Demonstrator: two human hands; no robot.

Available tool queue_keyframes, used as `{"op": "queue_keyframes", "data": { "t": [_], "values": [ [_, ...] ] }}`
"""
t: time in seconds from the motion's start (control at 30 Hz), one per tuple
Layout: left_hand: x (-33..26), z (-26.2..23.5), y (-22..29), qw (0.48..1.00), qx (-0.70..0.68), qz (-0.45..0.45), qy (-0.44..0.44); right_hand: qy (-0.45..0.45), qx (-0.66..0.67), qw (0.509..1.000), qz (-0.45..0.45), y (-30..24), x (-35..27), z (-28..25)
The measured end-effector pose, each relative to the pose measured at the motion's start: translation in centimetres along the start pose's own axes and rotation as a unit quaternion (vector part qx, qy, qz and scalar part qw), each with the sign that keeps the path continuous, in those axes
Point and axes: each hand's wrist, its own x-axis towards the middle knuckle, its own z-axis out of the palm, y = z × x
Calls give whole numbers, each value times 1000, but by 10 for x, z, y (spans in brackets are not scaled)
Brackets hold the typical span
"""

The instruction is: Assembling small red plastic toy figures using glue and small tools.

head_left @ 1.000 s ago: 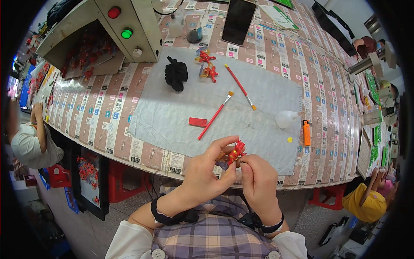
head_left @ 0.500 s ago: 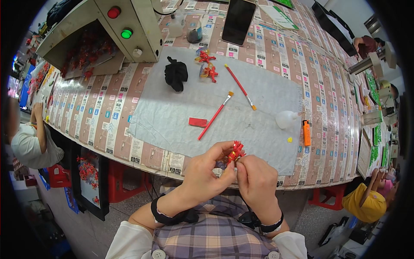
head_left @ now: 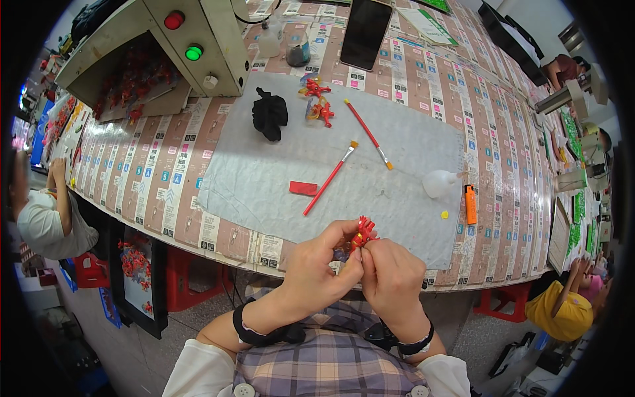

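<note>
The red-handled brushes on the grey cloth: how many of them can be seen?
2. One red-handled brush lies near the middle of the grey cloth, beside a small red block. The other brush lies farther back, right of the red figures. No others are visible.

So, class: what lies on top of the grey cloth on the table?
On the grey cloth: two red brushes, a black bundle, a red block, and an orange lighter. Its near edge is hidden behind the hands.

A grey cloth mat [head_left: 264,178] covers part of the label-patterned tabletop [head_left: 159,178]. On it lie two red-handled paintbrushes [head_left: 329,180] [head_left: 368,133], a small flat red block [head_left: 303,188], a crumpled black cloth [head_left: 270,114], a white squeeze bottle [head_left: 440,183] and an orange lighter [head_left: 470,204]. A dark phone [head_left: 365,32] lies beyond, near a beige control box [head_left: 198,40].
</note>
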Motion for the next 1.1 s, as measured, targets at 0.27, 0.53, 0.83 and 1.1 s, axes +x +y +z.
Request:
{"op": "queue_keyframes", "data": {
  "t": [0.27,0.53,0.83,1.1],
  "values": [
    [0,2,-2,1000,-1,6,5,9,15,1000,9,0,0,1],
    [0,5,-7,999,-28,22,26,3,6,1000,-13,4,0,1],
    [-1,2,0,1000,-12,-6,-10,4,15,1000,-2,4,-2,1],
    [-1,1,-1,999,-32,2,-12,-7,14,1000,-14,5,0,-1]
  ]
}}
